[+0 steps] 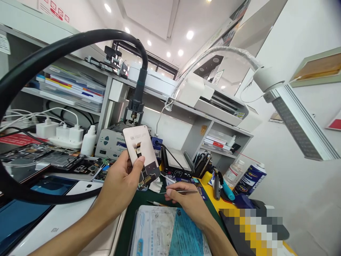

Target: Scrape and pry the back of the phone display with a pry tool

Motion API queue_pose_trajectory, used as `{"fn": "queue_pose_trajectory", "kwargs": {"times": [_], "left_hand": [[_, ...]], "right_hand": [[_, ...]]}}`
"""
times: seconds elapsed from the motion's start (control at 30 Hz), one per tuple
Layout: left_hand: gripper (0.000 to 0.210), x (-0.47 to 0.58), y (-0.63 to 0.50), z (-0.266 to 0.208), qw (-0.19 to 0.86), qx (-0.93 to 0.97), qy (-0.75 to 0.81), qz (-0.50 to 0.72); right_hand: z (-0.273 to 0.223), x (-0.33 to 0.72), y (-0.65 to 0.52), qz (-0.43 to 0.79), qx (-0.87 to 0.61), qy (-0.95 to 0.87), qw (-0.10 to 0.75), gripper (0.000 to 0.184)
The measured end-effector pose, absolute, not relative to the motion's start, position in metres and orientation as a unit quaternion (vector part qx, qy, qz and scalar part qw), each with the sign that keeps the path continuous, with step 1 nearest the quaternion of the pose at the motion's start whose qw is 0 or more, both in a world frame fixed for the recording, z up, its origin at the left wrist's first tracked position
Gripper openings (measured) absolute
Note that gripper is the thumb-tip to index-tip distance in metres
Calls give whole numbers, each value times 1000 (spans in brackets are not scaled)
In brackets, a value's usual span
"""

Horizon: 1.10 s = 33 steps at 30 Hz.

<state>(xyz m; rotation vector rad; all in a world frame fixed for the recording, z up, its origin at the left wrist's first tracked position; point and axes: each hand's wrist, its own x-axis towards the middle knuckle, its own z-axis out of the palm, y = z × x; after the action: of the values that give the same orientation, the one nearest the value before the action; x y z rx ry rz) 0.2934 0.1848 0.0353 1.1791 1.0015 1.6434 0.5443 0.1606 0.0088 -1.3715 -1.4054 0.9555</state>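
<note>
My left hand [125,177] is closed around a phone display panel [149,151], thumb on its back. The panel is raised and slightly tilted, its pale back toward me. A dark flex cable [139,150] and a small circuit strip run down to its lower end. To its right, my right hand [186,201] grips thin metal tweezers [189,192] between thumb and fingers, apart from the panel. Crumpled white paper [156,185] lies between the two hands. Below them on the green mat is a worn blue-and-white pad [157,227], with a slim pen-like tool [157,203] at its top edge.
A thick black hose [101,33] arches over the left side to a hot-air handle [140,85] above its station [109,142]. Phones and parts [66,206] crowd the left. Tools, a spray can [250,179] and a clear bottle [234,170] stand right, under a lamp [303,121].
</note>
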Motion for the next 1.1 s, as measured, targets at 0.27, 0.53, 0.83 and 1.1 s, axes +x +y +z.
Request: {"fn": "queue_pose_trajectory", "kwargs": {"times": [0.27, 0.53, 0.83, 1.1], "left_hand": [[61, 293, 189, 37, 394, 494, 440, 638], [59, 293, 188, 43, 387, 496, 446, 636], [58, 294, 188, 37, 388, 501, 439, 637], [53, 294, 188, 39, 372, 515, 435, 638]], "right_hand": [[12, 542, 166, 416, -567, -564, 433, 58], [9, 541, 170, 418, -551, -566, 448, 81], [4, 545, 175, 390, -537, -587, 463, 101], [-3, 548, 183, 329, -563, -632, 419, 99]]}}
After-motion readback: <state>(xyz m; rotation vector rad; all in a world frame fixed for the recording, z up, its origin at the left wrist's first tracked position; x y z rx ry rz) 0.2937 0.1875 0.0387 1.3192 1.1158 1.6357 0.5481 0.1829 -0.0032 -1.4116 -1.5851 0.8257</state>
